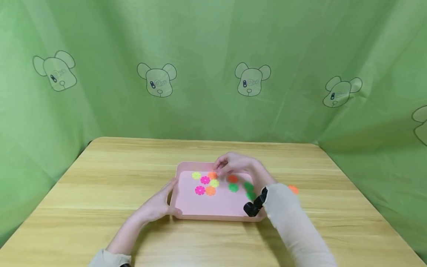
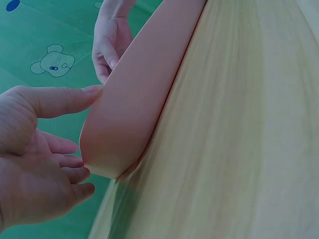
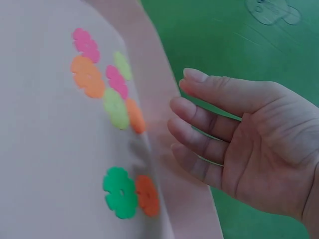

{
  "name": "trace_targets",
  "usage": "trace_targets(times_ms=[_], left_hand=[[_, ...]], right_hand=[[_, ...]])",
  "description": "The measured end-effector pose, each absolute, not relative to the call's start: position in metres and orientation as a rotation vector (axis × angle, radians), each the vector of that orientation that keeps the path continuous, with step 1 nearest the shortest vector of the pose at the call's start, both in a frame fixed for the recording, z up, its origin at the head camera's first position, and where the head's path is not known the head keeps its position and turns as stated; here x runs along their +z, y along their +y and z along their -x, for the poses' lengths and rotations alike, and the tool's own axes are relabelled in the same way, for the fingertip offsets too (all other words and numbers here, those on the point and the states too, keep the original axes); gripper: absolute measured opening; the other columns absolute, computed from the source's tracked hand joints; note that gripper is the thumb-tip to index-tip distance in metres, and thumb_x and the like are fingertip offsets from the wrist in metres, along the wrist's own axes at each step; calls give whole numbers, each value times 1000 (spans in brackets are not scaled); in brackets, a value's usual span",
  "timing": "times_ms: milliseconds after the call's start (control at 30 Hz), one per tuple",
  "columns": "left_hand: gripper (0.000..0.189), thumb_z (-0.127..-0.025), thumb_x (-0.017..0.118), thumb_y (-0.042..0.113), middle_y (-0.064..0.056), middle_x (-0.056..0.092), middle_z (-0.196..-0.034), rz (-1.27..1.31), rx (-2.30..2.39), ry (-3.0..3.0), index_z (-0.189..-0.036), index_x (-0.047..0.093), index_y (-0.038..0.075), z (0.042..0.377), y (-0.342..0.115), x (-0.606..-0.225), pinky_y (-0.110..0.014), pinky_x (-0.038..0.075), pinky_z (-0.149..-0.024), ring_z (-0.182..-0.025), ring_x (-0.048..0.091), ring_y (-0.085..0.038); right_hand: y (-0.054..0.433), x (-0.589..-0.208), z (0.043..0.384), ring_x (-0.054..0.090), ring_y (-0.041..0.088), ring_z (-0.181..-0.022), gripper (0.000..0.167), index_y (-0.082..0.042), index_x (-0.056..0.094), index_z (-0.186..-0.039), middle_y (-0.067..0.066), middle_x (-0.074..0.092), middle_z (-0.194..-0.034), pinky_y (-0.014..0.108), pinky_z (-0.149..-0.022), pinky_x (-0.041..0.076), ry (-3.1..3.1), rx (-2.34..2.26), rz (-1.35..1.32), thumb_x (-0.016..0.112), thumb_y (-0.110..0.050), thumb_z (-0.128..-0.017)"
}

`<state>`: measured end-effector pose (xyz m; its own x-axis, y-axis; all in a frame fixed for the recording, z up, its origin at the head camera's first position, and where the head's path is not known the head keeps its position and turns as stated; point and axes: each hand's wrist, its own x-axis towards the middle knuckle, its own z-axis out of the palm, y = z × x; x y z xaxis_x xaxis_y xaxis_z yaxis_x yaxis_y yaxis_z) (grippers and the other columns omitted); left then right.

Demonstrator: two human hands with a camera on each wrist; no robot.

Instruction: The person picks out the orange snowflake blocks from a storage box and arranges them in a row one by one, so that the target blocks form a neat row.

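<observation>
While left hand [image 1: 156, 207] touches pink tray [image 1: 203, 206], grip apart, right hand [image 1: 235, 163] hangs at its far side, grip also apart.

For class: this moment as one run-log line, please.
left hand: touching pink tray; right hand: empty; flower discs: inside tray; lone orange disc: outside
</observation>
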<state>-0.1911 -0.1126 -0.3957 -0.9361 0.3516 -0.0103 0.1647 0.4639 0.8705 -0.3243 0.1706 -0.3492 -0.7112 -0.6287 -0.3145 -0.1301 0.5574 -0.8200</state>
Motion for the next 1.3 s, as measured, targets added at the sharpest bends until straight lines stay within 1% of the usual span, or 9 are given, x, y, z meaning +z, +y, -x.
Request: trace_targets(times_ms=[67,167,233,367,500,700,800,1033,1300], left_hand=[[101,-66,78,8,-20,14,-152,-452,1465,2527,-146,17,-4,191,-113,-395,-53,9,-110,-138,10,-36],[101,-66,78,8,-21,14,-152,-453,1465,2523,-146,17,-4,191,-113,-395,-53,9,-110,-138,10,-36],[101,-66,78,8,-20,14,-152,-453,1469,2518,-146,17,-4,190,-113,-394,-53,9,-110,-138,10,-36],[101,-66,78,8,-20,14,-152,-456,1474,2517,-145,17,-4,191,-112,-395,-53,9,-110,-138,10,-36],[101,-66,77,7,-21,14,-152,-457,1477,2519,-145,17,-4,192,-111,-396,-53,9,-110,-138,10,-36],[100,-66,77,7,-20,14,-152,-459,1479,2516,-145,17,-4,192,-111,-397,-53,9,-110,-138,10,-36],[101,-66,78,7,-20,14,-152,-456,1481,2517,-146,17,-4,193,-112,-398,-53,8,-110,-139,9,-36],[101,-65,78,8,-20,14,-152,-463,1470,2532,-146,18,-2,194,-113,-399,-54,9,-110,-138,10,-36],[101,-65,77,6,-20,14,-152,-460,1473,2528,-146,18,-3,193,-112,-398,-53,8,-110,-138,10,-36]], right_hand=[[165,-351,325,58,28,-85,31,5,60,-109,8,64,-93,45,-82,48,2216,-1024,656,68,-7,-81],[159,-354,327,56,18,-80,29,3,62,-106,3,64,-88,38,-77,48,2246,-917,719,68,-9,-81],[155,-355,327,54,14,-79,26,2,63,-105,2,63,-88,35,-74,47,2253,-866,741,68,-8,-81],[149,-359,328,53,12,-79,23,0,64,-102,0,62,-87,27,-70,45,2257,-801,782,68,-8,-81],[145,-364,328,52,13,-79,21,-1,65,-100,0,61,-87,22,-68,42,2249,-772,807,70,-8,-80],[142,-370,327,51,12,-76,21,-1,66,-99,1,60,-85,21,-69,44,2224,-758,810,70,-5,-79],[139,-370,326,50,13,-75,20,-3,67,-98,1,59,-85,22,-68,44,2236,-741,789,70,-4,-79],[135,-370,321,47,12,-73,13,-7,66,-92,0,59,-87,24,-69,42,2252,-684,801,69,-5,-80],[131,-372,319,42,11,-67,16,-7,66,-89,-1,49,-73,21,-62,36,2265,-607,838,74,-6,-76]])
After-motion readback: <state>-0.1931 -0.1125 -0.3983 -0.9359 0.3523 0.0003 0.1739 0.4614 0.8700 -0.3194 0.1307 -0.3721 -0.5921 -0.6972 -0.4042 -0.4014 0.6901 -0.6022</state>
